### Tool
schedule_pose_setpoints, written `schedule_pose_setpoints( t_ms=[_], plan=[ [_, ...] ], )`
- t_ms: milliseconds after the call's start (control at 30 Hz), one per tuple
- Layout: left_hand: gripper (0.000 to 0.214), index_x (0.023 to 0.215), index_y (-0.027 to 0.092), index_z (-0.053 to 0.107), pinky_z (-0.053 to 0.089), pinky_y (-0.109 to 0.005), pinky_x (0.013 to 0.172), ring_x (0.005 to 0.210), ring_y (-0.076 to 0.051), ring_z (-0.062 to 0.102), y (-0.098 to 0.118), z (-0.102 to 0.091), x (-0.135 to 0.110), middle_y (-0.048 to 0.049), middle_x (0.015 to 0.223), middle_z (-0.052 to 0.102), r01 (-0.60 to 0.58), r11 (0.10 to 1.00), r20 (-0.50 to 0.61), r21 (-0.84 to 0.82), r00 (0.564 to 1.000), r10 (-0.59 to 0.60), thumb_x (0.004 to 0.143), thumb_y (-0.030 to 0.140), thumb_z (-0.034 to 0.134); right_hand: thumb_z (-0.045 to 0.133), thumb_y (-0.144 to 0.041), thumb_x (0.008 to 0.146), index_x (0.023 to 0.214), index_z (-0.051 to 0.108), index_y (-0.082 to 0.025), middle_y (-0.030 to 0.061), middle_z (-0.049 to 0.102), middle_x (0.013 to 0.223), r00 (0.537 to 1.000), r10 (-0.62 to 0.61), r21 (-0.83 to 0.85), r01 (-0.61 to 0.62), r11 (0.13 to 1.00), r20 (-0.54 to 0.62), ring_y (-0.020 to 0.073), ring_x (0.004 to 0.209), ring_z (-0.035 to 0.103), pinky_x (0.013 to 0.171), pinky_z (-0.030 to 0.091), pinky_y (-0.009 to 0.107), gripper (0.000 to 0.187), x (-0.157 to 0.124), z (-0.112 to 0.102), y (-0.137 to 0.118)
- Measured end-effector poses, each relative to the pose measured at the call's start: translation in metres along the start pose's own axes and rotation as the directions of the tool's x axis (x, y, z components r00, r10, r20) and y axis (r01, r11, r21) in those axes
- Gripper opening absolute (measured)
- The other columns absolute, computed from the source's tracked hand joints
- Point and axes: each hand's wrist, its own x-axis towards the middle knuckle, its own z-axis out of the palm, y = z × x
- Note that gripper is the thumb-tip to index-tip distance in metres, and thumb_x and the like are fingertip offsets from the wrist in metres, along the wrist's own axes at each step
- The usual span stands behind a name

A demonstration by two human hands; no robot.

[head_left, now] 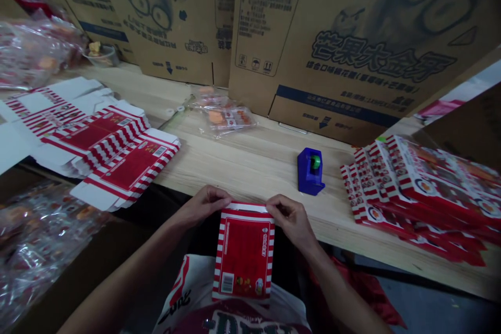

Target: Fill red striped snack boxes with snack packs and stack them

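A red carton with red-and-white striped edges (245, 255) rests upright against my lap, its barcode side facing up. My left hand (208, 203) pinches the top left corner of the carton. At the top right corner, my right hand (291, 219) grips the same edge between thumb and bent fingers. A white flap strip shows along the top edge between the two hands. The inside of the carton is hidden. Beyond my right hand, a blue tape dispenser (310, 172) with a green roll stands on the wooden table (219, 167).
Flat striped cartons (129, 167) lie stacked at left. Filled boxes (426, 193) are piled at right. Wrapped snack packs (230, 116) lie near large brown cardboard boxes (332, 52) along the back. Clear-wrapped packs (43, 240) fill a container at lower left.
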Motion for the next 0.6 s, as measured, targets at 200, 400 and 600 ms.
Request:
schedule_pose_setpoints(
  t_ms=[200,400,600],
  plan=[
    [0.033,0.100,0.013,0.072,0.052,-0.030,0.073,0.081,-0.020,0.067,-0.016,0.014,-0.006,-0.0099,0.094,0.073,-0.070,0.991,-0.089,0.112,0.993,0.080,0.079,0.038,0.070,0.071,-0.033,0.079,0.088,0.067,-0.020,0.0050,0.069,0.091,1.000,-0.006,0.026,0.006,1.000,-0.019,0.0194,0.082,0.064,0.072,0.052,0.029,0.016,-0.015,0.000,0.015],
    [0.039,0.105,0.012,0.069,0.053,-0.031,0.075,0.081,-0.020,0.067,-0.012,0.020,0.000,-0.0086,0.095,0.074,-0.071,0.997,-0.084,-0.004,0.994,0.070,0.077,0.039,0.071,0.072,-0.036,0.078,0.090,0.065,-0.020,0.0024,0.069,0.082,0.998,0.070,0.107,-0.069,0.992,-0.005,0.0179,0.072,0.064,0.064,0.051,0.027,0.021,-0.014,-0.002,0.012],
    [0.030,0.087,0.012,0.073,0.050,-0.028,0.065,0.068,-0.017,0.064,0.000,0.020,0.005,-0.0071,0.080,0.073,-0.023,1.000,-0.106,-0.019,0.994,0.021,0.079,0.041,0.068,0.071,-0.039,0.079,0.085,0.065,-0.019,0.0031,0.068,0.078,0.997,0.078,0.114,-0.077,0.991,-0.012,0.0170,0.068,0.063,0.060,0.050,0.026,0.022,-0.012,-0.004,0.007]
  ],
)
